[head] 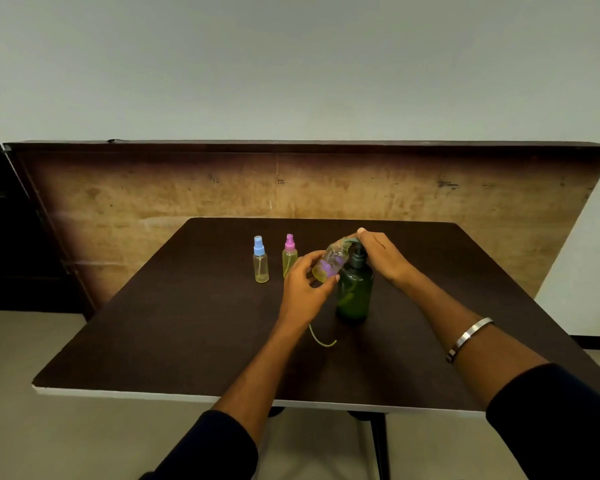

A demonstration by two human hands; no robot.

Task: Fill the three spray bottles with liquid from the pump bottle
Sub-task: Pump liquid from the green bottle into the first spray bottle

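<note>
A person stands at a dark worktop (187, 341), filling the third spray bottle (329, 263) from a green pump bottle (355, 292). The left hand (305, 289) curls around the small bottle, holding it tilted with its mouth at the pump spout, while the right hand (378, 252) rests on the pump head, fingers curved over it — apparently pressing. Left of the pump bottle stand a pink-capped bottle (289, 255) and, further left, a blue-capped one (260, 259), both holding yellowish liquid. A loose dip tube (321, 337) lies nearer the person than the pump bottle. Next, probably more pumps, keeping mouth and spout aligned. Open room surrounds the pump bottle; the worktop's edges are well away.
</note>
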